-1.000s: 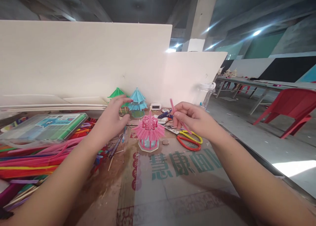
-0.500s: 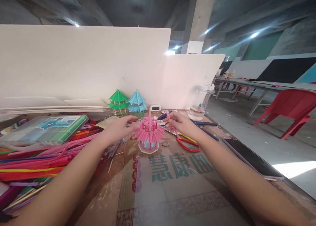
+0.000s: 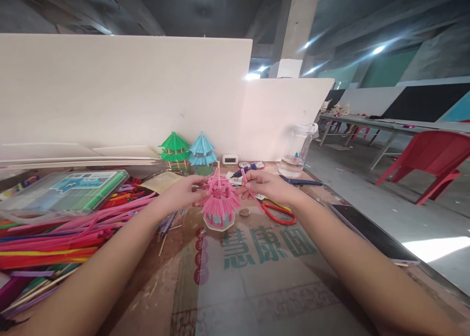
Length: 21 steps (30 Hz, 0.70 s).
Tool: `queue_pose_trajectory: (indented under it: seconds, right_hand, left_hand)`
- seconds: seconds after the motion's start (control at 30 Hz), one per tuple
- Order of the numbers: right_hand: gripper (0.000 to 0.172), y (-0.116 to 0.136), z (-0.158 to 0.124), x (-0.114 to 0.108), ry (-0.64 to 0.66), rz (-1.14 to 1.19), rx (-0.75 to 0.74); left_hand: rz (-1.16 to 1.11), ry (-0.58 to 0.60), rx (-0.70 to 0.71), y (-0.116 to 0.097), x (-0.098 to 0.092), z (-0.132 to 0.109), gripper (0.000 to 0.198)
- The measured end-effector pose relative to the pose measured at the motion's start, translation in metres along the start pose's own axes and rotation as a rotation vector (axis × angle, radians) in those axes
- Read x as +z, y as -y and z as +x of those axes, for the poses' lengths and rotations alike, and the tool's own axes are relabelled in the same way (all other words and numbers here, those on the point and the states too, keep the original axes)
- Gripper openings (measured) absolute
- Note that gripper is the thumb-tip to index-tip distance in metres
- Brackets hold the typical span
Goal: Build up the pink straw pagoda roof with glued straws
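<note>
The pagoda (image 3: pixel 219 203) stands upright on the printed cardboard mat (image 3: pixel 264 257), in the middle of the desk. It has two flared roofs of short pink straw pieces fanned like bristles over a pale blue faceted base, and a thin stick rises straight from its top. The left hand (image 3: pixel 181 191) has its fingers drawn together, tips against the upper roof's left side; whether they pinch it I cannot tell. The right hand (image 3: pixel 268 185) grips a short pink straw (image 3: pixel 246 183) between thumb and fingers, just right of the roof. The straw is tilted, its upper end toward the pagoda. A coin (image 3: pixel 244 212) and red scissors (image 3: pixel 279 213) lie near. Behind stand green (image 3: pixel 172 149) and blue (image 3: pixel 201 151) models; a pile (image 3: pixel 55 235) of long coloured straws lies left.
</note>
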State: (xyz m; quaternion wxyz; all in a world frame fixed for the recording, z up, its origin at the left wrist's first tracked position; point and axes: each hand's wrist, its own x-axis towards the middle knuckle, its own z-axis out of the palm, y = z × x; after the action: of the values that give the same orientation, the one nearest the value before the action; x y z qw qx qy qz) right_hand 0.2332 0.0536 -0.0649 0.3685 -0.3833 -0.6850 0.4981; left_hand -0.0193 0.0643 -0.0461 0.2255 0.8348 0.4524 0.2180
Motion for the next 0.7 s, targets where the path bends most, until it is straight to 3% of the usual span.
queue_pose_trajectory:
  seconds: [0.13, 0.3, 0.43, 0.57, 0.7]
  right_hand:
    - [0.019, 0.010, -0.007, 0.000, 0.069, 0.031, 0.008]
    - [0.025, 0.018, -0.010, 0.001, -0.117, -0.043, -0.088]
    - [0.025, 0.027, -0.017, 0.008, -0.230, -0.178, -0.169]
    - [0.022, 0.035, -0.025, 0.026, -0.274, -0.375, -0.245]
    - [0.021, 0.039, -0.029, 0.042, -0.239, -0.435, -0.326]
  left_hand:
    - [-0.070, 0.014, 0.071, -0.003, 0.003, 0.000, 0.040]
    - [-0.020, -0.033, 0.058, -0.002, 0.004, 0.000, 0.042]
    - [0.086, -0.206, 0.030, -0.002, -0.008, -0.004, 0.042]
    - [0.045, -0.394, 0.110, -0.022, -0.015, -0.014, 0.039]
    - [0.060, -0.386, 0.269, -0.046, -0.007, -0.023, 0.028]
